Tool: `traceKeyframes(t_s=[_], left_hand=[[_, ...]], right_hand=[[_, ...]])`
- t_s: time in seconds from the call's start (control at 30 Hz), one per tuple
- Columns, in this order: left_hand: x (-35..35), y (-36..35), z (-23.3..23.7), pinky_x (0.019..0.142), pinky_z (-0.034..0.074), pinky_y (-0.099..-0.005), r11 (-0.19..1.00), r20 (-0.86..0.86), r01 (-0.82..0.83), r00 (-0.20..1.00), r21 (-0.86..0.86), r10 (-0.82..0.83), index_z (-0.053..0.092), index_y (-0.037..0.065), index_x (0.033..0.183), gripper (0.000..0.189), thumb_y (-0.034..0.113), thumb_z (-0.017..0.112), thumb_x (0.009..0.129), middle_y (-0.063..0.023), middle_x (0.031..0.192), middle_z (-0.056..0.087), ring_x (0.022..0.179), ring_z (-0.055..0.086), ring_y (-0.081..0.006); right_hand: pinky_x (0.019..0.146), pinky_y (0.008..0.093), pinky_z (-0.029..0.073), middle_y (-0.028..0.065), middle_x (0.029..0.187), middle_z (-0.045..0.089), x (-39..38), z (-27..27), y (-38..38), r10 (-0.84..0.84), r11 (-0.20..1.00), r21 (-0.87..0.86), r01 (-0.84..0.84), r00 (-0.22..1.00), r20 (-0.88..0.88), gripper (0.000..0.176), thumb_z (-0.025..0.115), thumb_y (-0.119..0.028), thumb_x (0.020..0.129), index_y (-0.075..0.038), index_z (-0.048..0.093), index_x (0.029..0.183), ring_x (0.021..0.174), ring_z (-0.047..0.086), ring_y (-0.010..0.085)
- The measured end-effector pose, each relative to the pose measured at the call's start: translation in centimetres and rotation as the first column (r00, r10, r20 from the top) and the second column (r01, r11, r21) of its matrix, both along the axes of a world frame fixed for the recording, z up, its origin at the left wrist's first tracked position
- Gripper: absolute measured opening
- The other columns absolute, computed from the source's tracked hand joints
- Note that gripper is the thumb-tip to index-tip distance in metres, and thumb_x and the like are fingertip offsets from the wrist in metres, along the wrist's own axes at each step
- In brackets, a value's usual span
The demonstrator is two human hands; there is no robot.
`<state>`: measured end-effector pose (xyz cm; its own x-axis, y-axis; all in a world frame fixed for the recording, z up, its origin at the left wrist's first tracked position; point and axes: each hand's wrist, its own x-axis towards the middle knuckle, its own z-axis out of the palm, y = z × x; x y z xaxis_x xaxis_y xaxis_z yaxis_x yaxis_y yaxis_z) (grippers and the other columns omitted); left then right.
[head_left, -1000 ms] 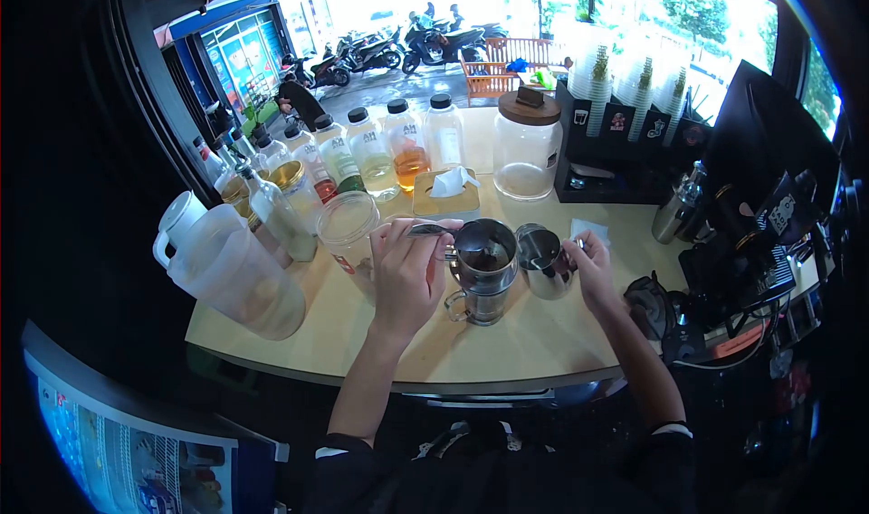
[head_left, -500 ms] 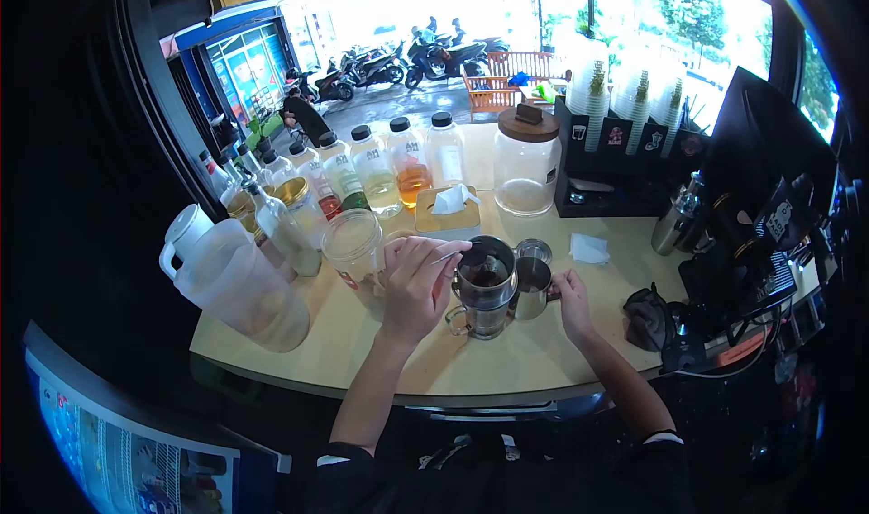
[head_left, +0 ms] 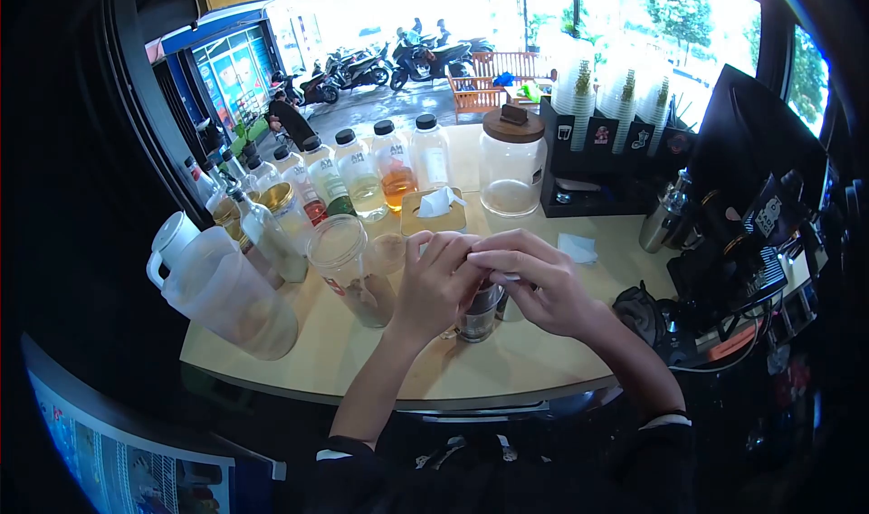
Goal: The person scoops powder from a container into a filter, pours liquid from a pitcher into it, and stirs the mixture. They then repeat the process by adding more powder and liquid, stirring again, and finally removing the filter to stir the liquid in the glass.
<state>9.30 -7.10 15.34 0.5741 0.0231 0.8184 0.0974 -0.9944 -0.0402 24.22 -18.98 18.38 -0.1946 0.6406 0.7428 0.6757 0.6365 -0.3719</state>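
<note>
1. Both hands meet over a glass mug [head_left: 477, 317]. It stands on the desk [head_left: 534, 360], a little back from the front edge, and only its lower part shows beneath them.
2. The left hand [head_left: 439, 283] comes in from the mug's left. Its fingers [head_left: 450, 247] are curled down over the rim, but I cannot tell whether they grip anything.
3. The right hand [head_left: 543, 288] covers the mug's right side. Its fingers lie stretched across the top and touch the left hand. Whether they pinch something is hidden.
4. Just left of the mug stands a clear plastic jar [head_left: 348, 265] with an open top.
5. Further left of the mug is a big pitcher [head_left: 226, 292] with a white lid.
6. Behind the mug sits a tissue box [head_left: 433, 211].
7. Behind the mug and to its right stands a large glass jar [head_left: 511, 166] with a wooden lid.
8. A row of bottles [head_left: 362, 166] curves away behind the mug and to its left.
9. A white napkin [head_left: 577, 247] lies near the mug, behind it and to the right.
10. A dark cloth [head_left: 638, 306] lies to the mug's right, well apart from it.
11. A metal shaker [head_left: 661, 215] stands beyond the cloth, far to the mug's right.
</note>
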Motion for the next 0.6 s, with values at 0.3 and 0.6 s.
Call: traceKeyframes(t_s=[0.3,0.6], left_hand=[[-0.4,0.4,-2.2,0.097,0.035,-0.0406,0.897,0.063,-0.128,0.983,-0.424,0.17,0.052,0.009,0.122,0.085,0.041,0.087,0.053,-0.0057,0.116,0.055,0.111,0.051,-0.0245],[0.2,1.5,-3.3,0.1,0.031,-0.041,0.768,-0.122,-0.098,0.992,-0.633,0.026,0.055,0.008,0.117,0.081,0.04,0.087,0.05,-0.0072,0.113,0.061,0.109,0.055,-0.023]], right_hand=[[0.07,0.0328,0.052,0.0136,0.097,0.063,0.3,-1.5,-0.7,-0.107,0.99,0.086,0.114,0.991,-0.082,0.022,0.061,0.006,0.081,-0.001,0.061,0.101,0.084,0.065,0.0262],[0.069,0.0303,0.052,0.0122,0.098,0.065,0.5,-3.5,-0.3,-0.134,0.991,-0.005,0.136,0.97,-0.204,0.017,0.061,0.003,0.084,-0.001,0.063,0.1,0.085,0.066,0.0227]])
